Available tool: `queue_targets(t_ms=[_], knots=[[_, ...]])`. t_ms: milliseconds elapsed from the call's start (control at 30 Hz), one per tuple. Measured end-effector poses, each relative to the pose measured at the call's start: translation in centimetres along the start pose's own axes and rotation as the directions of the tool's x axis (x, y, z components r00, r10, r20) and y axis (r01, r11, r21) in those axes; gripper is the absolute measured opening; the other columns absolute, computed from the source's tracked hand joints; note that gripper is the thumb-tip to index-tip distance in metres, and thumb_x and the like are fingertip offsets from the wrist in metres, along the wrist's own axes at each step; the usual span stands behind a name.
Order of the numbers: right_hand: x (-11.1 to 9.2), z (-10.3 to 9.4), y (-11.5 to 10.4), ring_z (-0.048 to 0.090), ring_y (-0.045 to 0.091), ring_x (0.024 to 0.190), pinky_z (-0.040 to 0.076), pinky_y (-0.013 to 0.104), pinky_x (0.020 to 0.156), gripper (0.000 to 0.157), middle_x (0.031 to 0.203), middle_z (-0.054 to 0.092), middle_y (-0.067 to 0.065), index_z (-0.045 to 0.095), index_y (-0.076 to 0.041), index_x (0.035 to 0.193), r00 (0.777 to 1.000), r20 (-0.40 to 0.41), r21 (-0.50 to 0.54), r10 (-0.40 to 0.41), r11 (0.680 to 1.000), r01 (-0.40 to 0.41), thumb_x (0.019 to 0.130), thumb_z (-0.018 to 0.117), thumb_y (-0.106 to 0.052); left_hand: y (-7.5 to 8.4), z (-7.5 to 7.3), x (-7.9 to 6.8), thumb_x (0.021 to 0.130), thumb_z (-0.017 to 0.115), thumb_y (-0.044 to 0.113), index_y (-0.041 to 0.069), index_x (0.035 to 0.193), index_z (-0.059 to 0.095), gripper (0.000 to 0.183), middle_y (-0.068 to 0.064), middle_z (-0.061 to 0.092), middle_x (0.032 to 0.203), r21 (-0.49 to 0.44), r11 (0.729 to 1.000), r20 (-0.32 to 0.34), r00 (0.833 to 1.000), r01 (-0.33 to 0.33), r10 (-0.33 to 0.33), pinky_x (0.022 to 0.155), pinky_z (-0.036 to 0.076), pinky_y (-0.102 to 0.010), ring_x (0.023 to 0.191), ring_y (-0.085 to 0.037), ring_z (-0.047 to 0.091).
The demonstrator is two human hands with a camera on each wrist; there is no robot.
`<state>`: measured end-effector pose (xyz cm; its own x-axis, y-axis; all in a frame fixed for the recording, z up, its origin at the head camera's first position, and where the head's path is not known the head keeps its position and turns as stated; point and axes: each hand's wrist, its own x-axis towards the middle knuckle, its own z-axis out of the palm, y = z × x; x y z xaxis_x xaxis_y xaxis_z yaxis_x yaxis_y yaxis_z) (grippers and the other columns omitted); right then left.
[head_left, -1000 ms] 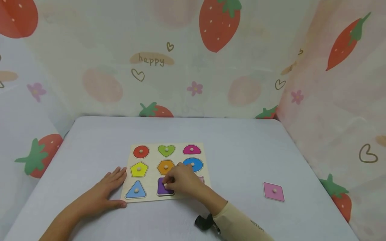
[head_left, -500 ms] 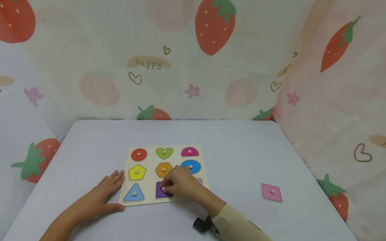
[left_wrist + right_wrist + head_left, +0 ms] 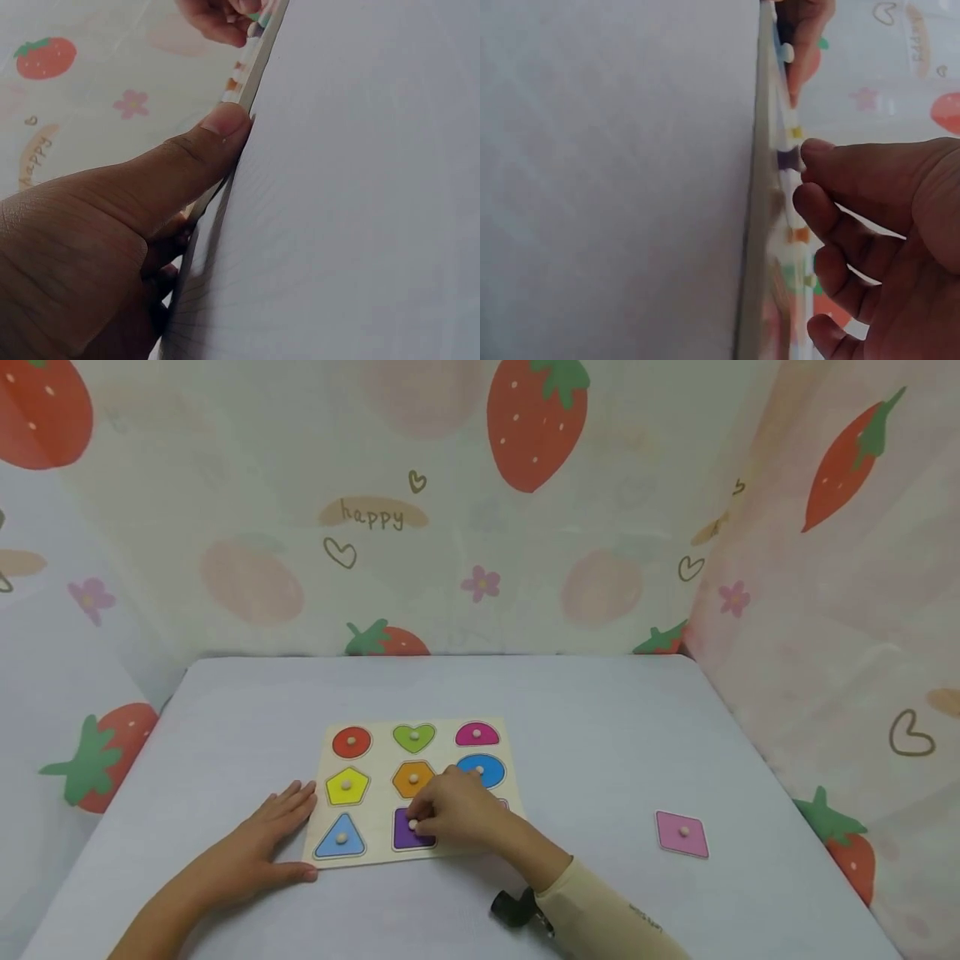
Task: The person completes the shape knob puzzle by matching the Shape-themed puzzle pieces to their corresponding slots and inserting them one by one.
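A pale wooden peg puzzle board (image 3: 378,756) lies on the white table, carrying coloured shapes with small knobs. My right hand (image 3: 461,810) is over its lower middle, thumb and forefinger at the knob of the purple square puzzle piece (image 3: 405,839), which lies level in its recess. The right wrist view shows those fingertips (image 3: 814,150) close against the board. My left hand (image 3: 258,843) rests along the board's left edge with straight fingers, its thumb (image 3: 225,120) touching the near corner. A pink parallelogram piece (image 3: 682,835) lies apart on the right.
A blue triangle (image 3: 341,839) and a yellow pentagon (image 3: 347,787) sit in the board's left column. A black device (image 3: 513,909) is at my right wrist. Strawberry-printed cloth (image 3: 525,610) walls the table's back and sides.
The purple square was slightly raised and offset a second ago; it has settled into its recess under my right hand. The left hand has stayed at the board's edge.
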<state>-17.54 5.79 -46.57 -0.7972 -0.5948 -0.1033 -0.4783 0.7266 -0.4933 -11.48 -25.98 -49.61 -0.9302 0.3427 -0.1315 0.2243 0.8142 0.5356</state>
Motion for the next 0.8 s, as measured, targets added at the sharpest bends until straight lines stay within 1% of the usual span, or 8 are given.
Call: queue_targets(t_ms=[100,133,200,267,400,533,633,800], knots=[[-0.2,-0.9,0.5,0.052,0.007,0.094,0.046,0.037,0.088,0.013,0.08,0.066,-0.023,0.083,-0.026,0.101,1.0,-0.005,0.027,0.006,1.0,-0.006,0.089,0.082,-0.029,0.1,0.0,0.1,0.07,0.079,0.071,0.011,0.159,0.037,0.115,-0.007,0.026,0.17,0.006,1.0,0.005,1.0,0.006,-0.006,0.121,0.019,-0.067,0.158,-0.038,0.012],[-0.3,-1.3,0.7,0.052,0.009,0.096,0.046,0.034,0.085,0.014,0.083,0.066,-0.022,0.082,-0.025,0.102,1.0,-0.009,0.042,0.005,0.999,-0.004,0.089,0.082,-0.028,0.1,0.0,0.1,0.071,0.078,0.072,0.01,0.159,0.037,0.115,-0.007,0.026,0.17,0.008,1.0,0.007,1.0,0.007,-0.007,0.12,0.019,-0.068,0.158,-0.038,0.013],[-0.7,-2.2,1.1,0.053,0.01,0.1,0.045,0.033,0.087,0.016,0.088,0.067,-0.021,0.081,-0.024,0.105,1.0,-0.028,0.043,-0.013,0.999,0.014,0.09,0.081,-0.027,0.0,0.0,0.1,0.07,0.078,0.072,0.01,0.159,0.037,0.115,-0.007,0.027,0.169,0.014,1.0,0.005,1.0,0.007,-0.008,0.12,0.02,-0.069,0.157,-0.039,0.013],[-1.3,-3.1,1.6,0.055,0.011,0.104,0.045,0.037,0.093,0.018,0.092,0.068,-0.019,0.081,-0.022,0.108,0.998,-0.057,0.042,-0.041,0.998,0.043,0.091,0.079,-0.025,0.0,0.0,0.1,0.07,0.078,0.072,0.01,0.159,0.038,0.115,-0.007,0.027,0.169,0.018,1.0,0.001,1.0,0.009,-0.009,0.12,0.021,-0.069,0.157,-0.039,0.014],[-2.9,-4.9,2.8,0.057,0.013,0.111,0.038,0.051,0.105,0.019,0.1,0.072,-0.016,0.08,-0.021,0.111,0.992,-0.098,0.019,-0.073,0.997,0.075,0.092,0.077,-0.025,0.1,0.3,0.2,0.07,0.078,0.072,0.011,0.16,0.037,0.116,-0.006,0.026,0.17,0.01,1.0,0.015,1.0,0.019,-0.019,0.12,0.019,-0.068,0.158,-0.039,0.013],[-5.0,-6.4,4.2,0.055,0.016,0.114,0.039,0.052,0.104,0.02,0.109,0.074,-0.009,0.079,-0.019,0.111,0.986,-0.14,0.014,-0.086,0.996,0.088,0.091,0.078,-0.023,0.2,0.8,0.1,0.07,0.078,0.072,0.011,0.16,0.036,0.116,-0.006,0.026,0.17,-0.004,1.0,0.021,1.0,0.017,-0.016,0.122,0.018,-0.066,0.158,-0.038,0.013],[-6.4,-7.5,5.4,0.056,0.017,0.114,0.042,0.05,0.101,0.02,0.109,0.074,-0.008,0.079,-0.02,0.109,0.976,-0.191,-0.016,-0.107,0.994,0.106,0.09,0.081,-0.022,0.2,0.8,-0.1,0.07,0.08,0.07,0.009,0.159,0.037,0.116,-0.008,0.026,0.17,-0.016,1.0,0.018,1.0,0.014,-0.014,0.121,0.017,-0.067,0.157,-0.04,0.013],[-9.5,-9.9,8.0,0.057,0.014,0.112,0.045,0.045,0.096,0.022,0.107,0.072,-0.013,0.078,-0.025,0.108,0.946,-0.296,-0.077,-0.133,0.99,0.116,0.087,0.083,-0.021,0.2,0.3,0.1,0.069,0.08,0.07,0.009,0.159,0.037,0.117,-0.008,0.026,0.17,0.007,0.999,0.017,0.999,0.036,-0.037,0.12,0.018,-0.069,0.157,-0.041,0.013]])
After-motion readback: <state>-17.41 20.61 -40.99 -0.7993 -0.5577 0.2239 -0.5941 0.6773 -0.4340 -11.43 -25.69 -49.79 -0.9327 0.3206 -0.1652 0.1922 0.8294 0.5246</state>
